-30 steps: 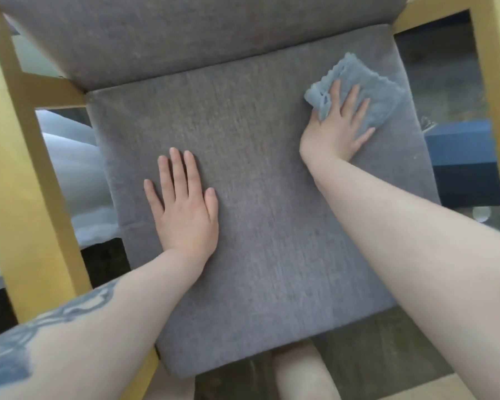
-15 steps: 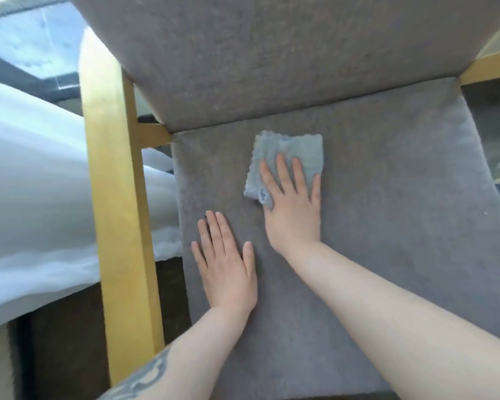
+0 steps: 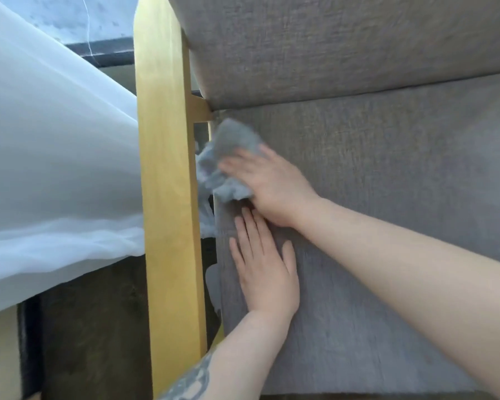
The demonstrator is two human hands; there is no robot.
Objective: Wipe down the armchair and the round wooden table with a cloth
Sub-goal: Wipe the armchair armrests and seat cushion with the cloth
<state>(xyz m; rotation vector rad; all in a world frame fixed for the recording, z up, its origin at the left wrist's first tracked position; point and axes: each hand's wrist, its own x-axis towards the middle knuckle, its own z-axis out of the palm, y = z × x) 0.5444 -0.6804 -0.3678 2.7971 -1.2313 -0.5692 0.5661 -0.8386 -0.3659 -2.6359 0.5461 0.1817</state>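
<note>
One cloth (image 3: 227, 157) shifted leftward, two hands.

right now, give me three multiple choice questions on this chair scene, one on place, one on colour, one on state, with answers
1. Where on the seat is the cloth?
A. the back left corner, by the wooden frame
B. the front right corner
C. hanging over the backrest

2. What colour is the cloth?
A. bright red
B. grey-blue
C. yellow

3. How does the left hand lie?
A. curled in a fist
B. flat on the seat, fingers straight
C. gripping the frame

Answers:
1 A: the cloth sits at the seat's left edge just below the backrest, next to the frame.
2 B: it is a pale grey-blue, close to the upholstery.
3 B: the palm is down with fingers stretched out, while the right hand presses the cloth.
</note>
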